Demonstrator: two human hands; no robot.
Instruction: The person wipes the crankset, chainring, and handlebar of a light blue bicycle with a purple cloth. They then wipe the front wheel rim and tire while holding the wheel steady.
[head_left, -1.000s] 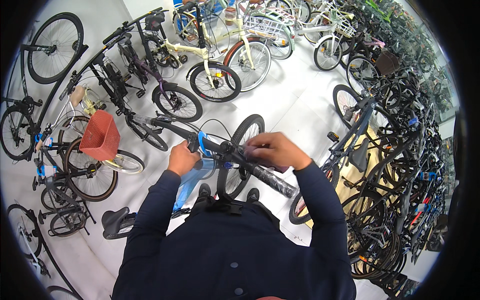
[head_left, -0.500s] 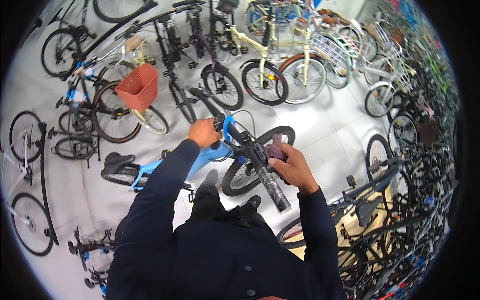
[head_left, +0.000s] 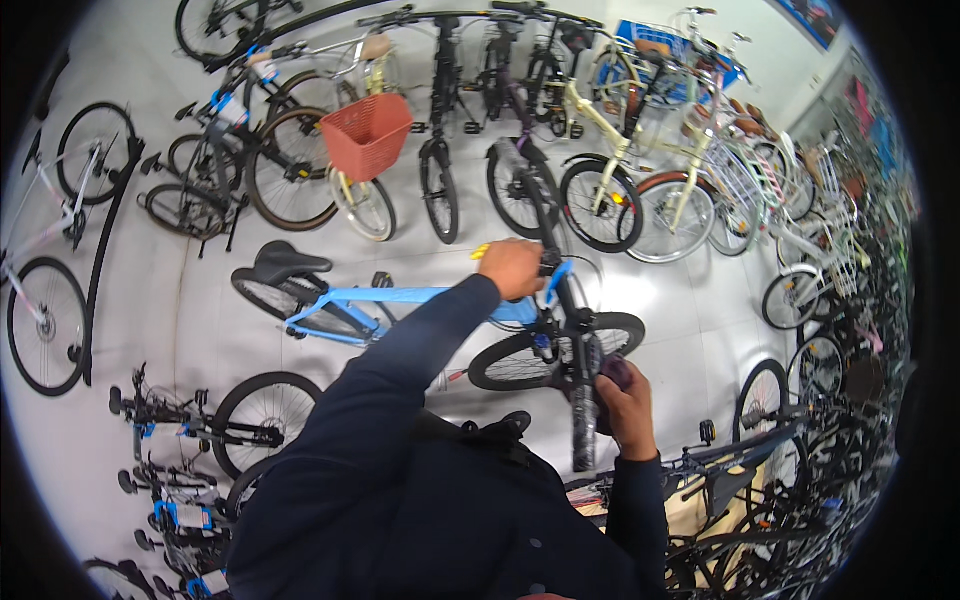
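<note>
since half a second ago, right hand (head_left: 628,408) has slid nearer to the end of the straight black handlebar (head_left: 570,300), its fingers closed on a soft dark-purple cloth (head_left: 618,371). crinkled clear plastic wrap (head_left: 584,440) covers this grip. left hand (head_left: 513,268) is well apart, curled at the bar's other half; if it grips, i cannot tell. the light-blue bicycle (head_left: 390,296) stands before the person. blue-and-white labels (head_left: 231,108) are too small for reading.
</note>
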